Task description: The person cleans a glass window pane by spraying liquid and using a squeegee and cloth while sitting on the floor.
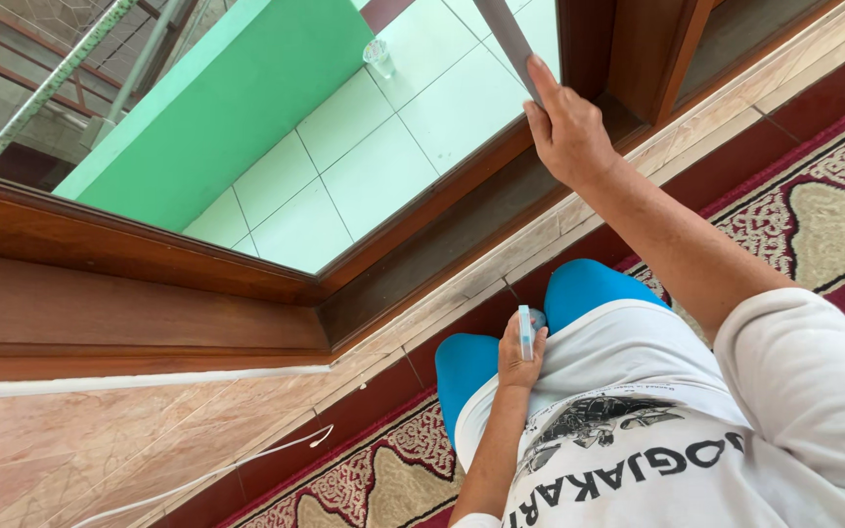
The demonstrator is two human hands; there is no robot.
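the only package-like thing is a small pale blue and white bottle (pixel 526 330), slim and upright, held in the left hand (pixel 520 357) low against the person's lap, between the blue knees. any label on it is too small to make out. outside the window, a clear plastic cup (pixel 379 57) stands on the pale green tiles beside the green wall. no signs or screens show anywhere.

Glossy varnished wooden window frame (pixel 139 264)
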